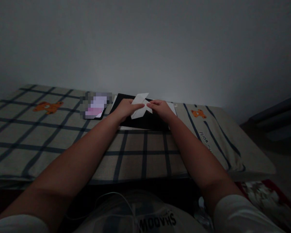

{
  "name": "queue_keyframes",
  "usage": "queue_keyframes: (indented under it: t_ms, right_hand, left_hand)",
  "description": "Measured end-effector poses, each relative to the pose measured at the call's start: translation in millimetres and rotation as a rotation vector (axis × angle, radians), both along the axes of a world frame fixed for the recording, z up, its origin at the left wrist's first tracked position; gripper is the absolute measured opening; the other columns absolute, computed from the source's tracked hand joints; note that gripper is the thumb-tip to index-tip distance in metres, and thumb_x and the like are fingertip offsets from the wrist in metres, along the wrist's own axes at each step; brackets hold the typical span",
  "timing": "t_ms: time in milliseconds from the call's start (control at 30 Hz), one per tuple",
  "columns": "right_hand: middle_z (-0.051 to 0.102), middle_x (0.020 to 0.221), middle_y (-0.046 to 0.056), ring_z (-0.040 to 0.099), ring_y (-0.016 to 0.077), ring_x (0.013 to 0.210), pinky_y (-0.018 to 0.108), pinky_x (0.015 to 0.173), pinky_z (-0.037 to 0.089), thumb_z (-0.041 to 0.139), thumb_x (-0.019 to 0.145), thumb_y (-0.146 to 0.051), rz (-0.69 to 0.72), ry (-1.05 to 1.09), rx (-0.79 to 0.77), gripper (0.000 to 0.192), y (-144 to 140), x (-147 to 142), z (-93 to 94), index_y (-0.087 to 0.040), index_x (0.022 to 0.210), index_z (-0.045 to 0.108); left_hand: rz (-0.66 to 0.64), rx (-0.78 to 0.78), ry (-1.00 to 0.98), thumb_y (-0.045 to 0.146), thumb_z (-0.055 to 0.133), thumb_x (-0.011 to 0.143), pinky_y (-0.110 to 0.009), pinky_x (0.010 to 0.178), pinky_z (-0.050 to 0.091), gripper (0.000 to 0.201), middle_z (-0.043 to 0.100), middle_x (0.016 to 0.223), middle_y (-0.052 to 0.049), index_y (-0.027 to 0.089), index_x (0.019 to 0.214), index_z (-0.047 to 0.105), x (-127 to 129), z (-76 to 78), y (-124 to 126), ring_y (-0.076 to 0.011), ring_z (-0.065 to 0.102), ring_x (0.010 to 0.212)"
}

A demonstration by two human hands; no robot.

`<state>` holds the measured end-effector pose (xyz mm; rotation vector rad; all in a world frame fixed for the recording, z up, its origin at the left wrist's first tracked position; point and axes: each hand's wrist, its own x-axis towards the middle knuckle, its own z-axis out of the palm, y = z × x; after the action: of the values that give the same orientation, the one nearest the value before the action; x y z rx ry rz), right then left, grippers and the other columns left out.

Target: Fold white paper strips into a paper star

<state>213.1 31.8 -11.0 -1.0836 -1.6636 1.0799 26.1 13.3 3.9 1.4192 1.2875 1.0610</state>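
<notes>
A folded piece of white paper (140, 105) with angled flaps is held between both hands above a flat black board (150, 121). My left hand (126, 109) pinches the paper's left side with thumb and fingers. My right hand (161, 109) pinches its right side, fingertips almost meeting the left hand's. Both forearms stretch forward over a checked bedcover (63, 136). The light is dim, so the paper's folds are hard to make out.
A phone (95, 106) with a lit, blurred screen lies left of the black board. White sheets (172, 108) stick out from under the board. The bedcover bears orange bear prints (48, 106). A white cable (104, 197) lies at my lap. A plain wall rises behind the bed.
</notes>
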Motion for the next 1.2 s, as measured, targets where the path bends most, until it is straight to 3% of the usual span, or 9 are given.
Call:
queue_keyframes:
  t_ms: [400,600,767,933,1200]
  right_hand:
    - [0.06,0.067,0.0,0.048,0.0107,0.062,0.025,0.061,0.038,0.065,0.071,-0.04,0.101,-0.003,0.022,0.026,-5.2,-3.0,3.5,-0.015,0.077,0.064]
    - [0.059,0.069,-0.001,0.048,0.0109,0.063,0.025,0.061,0.037,0.066,0.07,-0.04,0.087,-0.017,0.066,0.026,-5.7,-1.5,5.1,-0.016,0.078,0.065]
    - [0.052,0.059,-0.003,0.042,0.0093,0.057,0.023,0.055,0.032,0.068,0.067,-0.044,0.03,-0.018,0.088,0.028,-2.7,-0.4,1.8,-0.016,0.067,0.062]
    - [0.053,0.057,-0.003,0.043,0.0092,0.054,0.023,0.053,0.034,0.07,0.066,-0.046,0.014,0.02,0.039,0.03,-0.1,0.0,-2.7,-0.017,0.069,0.064]
    - [0.064,0.069,0.001,0.054,0.0107,0.063,0.025,0.063,0.043,0.069,0.068,-0.039,0.129,0.176,-0.134,0.024,3.8,0.2,-4.1,-0.016,0.075,0.068]
  left_hand:
    - [0.024,0.092,0.163,0.048,0.072,0.061,-0.026,0.054,0.041,0.047,0.069,0.081,-0.011,0.011,0.09,0.071,0.6,-0.4,-0.7,-0.0201,0.062,0.067]
    - [0.03,0.116,0.192,0.046,0.072,0.061,-0.025,0.053,0.04,0.043,0.069,0.076,-0.01,0.011,0.086,0.072,1.5,3.2,-3.8,-0.0188,0.06,0.064]
    - [0.042,0.127,0.193,0.046,0.072,0.06,-0.025,0.054,0.041,0.041,0.069,0.075,-0.009,0.013,0.085,0.072,1.8,3.7,-4.2,-0.0191,0.06,0.065]
    - [0.039,0.142,0.241,0.048,0.071,0.062,-0.026,0.053,0.041,0.042,0.068,0.073,-0.008,0.013,0.086,0.073,-0.4,5.4,-3.5,-0.0191,0.06,0.063]
    - [0.04,0.124,0.249,0.044,0.071,0.064,-0.027,0.054,0.042,0.037,0.069,0.073,-0.008,0.015,0.085,0.073,-3.8,7.2,-4.0,-0.0189,0.06,0.061]
